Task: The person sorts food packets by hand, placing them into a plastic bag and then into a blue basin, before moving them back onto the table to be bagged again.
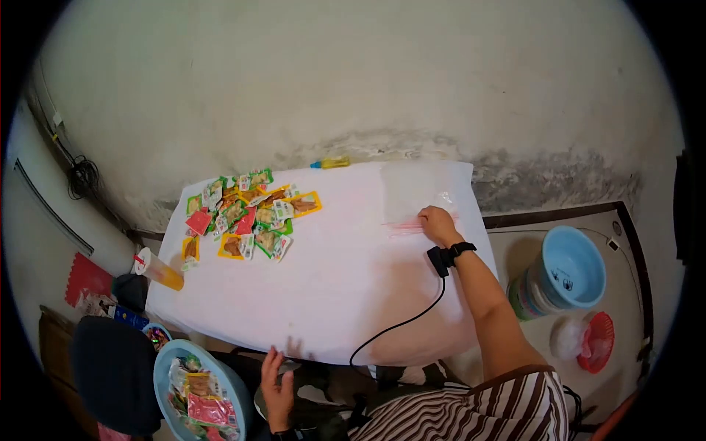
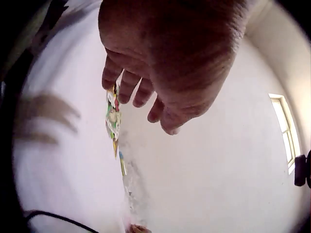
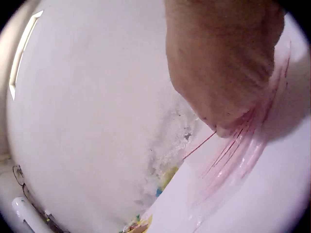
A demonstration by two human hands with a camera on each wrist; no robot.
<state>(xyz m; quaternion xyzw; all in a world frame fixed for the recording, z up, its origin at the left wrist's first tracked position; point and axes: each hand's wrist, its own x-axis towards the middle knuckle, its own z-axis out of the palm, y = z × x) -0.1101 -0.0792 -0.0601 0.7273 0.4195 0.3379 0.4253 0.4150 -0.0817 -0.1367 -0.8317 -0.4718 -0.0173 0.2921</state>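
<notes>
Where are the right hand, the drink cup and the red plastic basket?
Right hand point(image 1: 440, 226): head view, on the back of the hand.
Drink cup point(image 1: 159, 270): head view, on its side wall.
Red plastic basket point(image 1: 604, 342): head view, on its wall.

Tabletop cover point(image 1: 331, 287): white cloth, matt, lightly creased
Clear bags point(image 1: 415, 189): thin plastic, glossy, with red edges
Snack packets point(image 1: 305, 203): printed plastic, shiny
Wall point(image 1: 353, 88): matt, smooth above, rough and flaking low down
Basin point(image 1: 574, 266): blue plastic, smooth
Striped shirt point(image 1: 471, 411): soft-looking cloth, matt
</notes>
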